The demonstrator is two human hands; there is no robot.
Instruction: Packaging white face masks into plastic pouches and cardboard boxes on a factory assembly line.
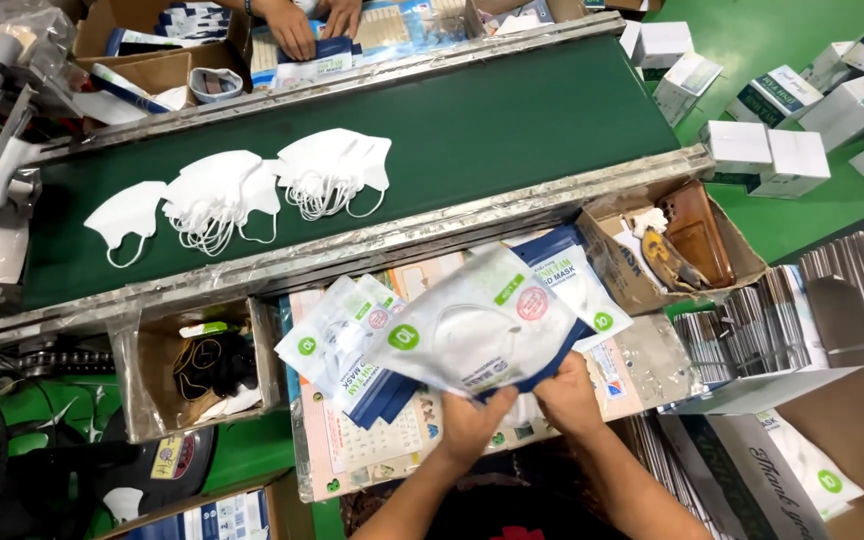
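Two-handed grip (517,405) on pouch (477,335) edge

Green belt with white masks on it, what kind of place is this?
Most likely a factory packing line for face masks. Loose white masks lie on a green conveyor belt, the person's left hand and right hand hold a packaged mask pouch, and white cartons are piled nearby.

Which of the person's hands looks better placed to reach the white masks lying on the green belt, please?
Probably the left hand: it grips the mask pouch on the side nearer the white masks, which lie up-left on the belt. The right hand is farther away.
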